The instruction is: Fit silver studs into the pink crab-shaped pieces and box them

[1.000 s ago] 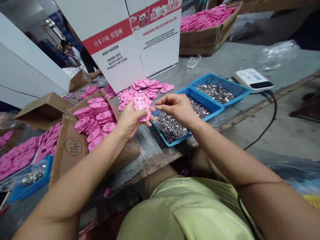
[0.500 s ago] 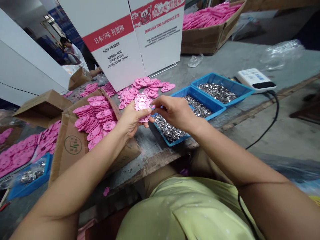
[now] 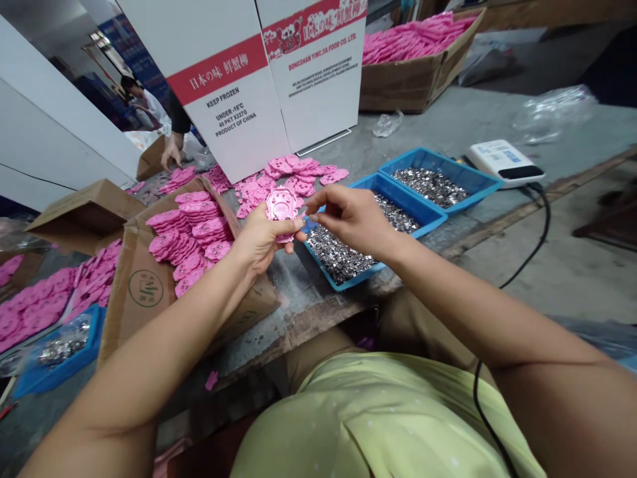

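Observation:
My left hand point(image 3: 261, 242) grips a pink plastic piece point(image 3: 282, 204) with a scalloped edge, its thumb lying across the lower part. Close to the piece's right edge is my right hand point(image 3: 348, 216), thumb and index fingertip brought together in a pinch. Whatever is between those fingertips is too small to make out. Below and behind the right hand stands a blue tray point(image 3: 343, 287) full of small shiny metal parts point(image 3: 333, 255). A loose pile of similar pink pieces point(image 3: 291, 169) lies just beyond the left hand.
Stacked pink pieces fill a cardboard box point(image 3: 117, 302) at left. A second blue tray point(image 3: 478, 196) and a white scale-like device point(image 3: 505, 161) sit at right. White carton panels point(image 3: 243, 86) stand behind. Another person's hand point(image 3: 172, 151) reaches in at the back left.
My right fingertips have drawn slightly away from the pink piece's edge. My left hand still holds the piece in nearly the same place. At the back left, the other person's hand has come down.

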Demonstrator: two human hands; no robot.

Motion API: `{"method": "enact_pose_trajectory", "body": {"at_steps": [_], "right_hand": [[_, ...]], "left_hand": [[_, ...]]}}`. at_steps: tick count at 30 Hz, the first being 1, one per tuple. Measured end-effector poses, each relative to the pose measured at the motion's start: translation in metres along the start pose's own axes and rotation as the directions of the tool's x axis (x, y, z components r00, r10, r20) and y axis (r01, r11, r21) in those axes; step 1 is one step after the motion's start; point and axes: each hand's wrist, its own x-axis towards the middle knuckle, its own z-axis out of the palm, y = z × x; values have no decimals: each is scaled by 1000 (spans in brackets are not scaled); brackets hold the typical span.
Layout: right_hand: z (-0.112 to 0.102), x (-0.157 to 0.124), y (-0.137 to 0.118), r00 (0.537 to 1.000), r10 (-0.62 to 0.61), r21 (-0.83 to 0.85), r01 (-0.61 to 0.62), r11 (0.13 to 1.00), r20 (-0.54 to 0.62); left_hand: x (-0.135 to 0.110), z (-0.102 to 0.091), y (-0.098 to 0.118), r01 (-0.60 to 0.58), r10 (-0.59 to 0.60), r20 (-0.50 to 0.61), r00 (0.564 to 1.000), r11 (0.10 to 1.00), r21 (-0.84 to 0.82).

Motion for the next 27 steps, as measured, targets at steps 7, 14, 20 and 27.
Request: {"method": "enact_pose_trajectory", "body": {"at_steps": [7, 14, 20, 27], "right_hand": [[15, -3, -3, 942, 336, 464, -311, 829, 30], [18, 2, -8, 934, 347, 479, -342, 809, 82], [26, 2, -3, 948, 274, 550, -143, 823, -164], [38, 1, -2, 904, 326, 611, -95, 786, -278]], "left_hand": [[0, 1, -6, -127, 133, -60, 989, 987, 103], [0, 0, -7, -155, 157, -33, 987, 986, 57], [3, -1, 2, -11, 31, 75, 997, 966, -258], [-4, 0, 6, -75, 136, 155, 979, 934, -349]]}}
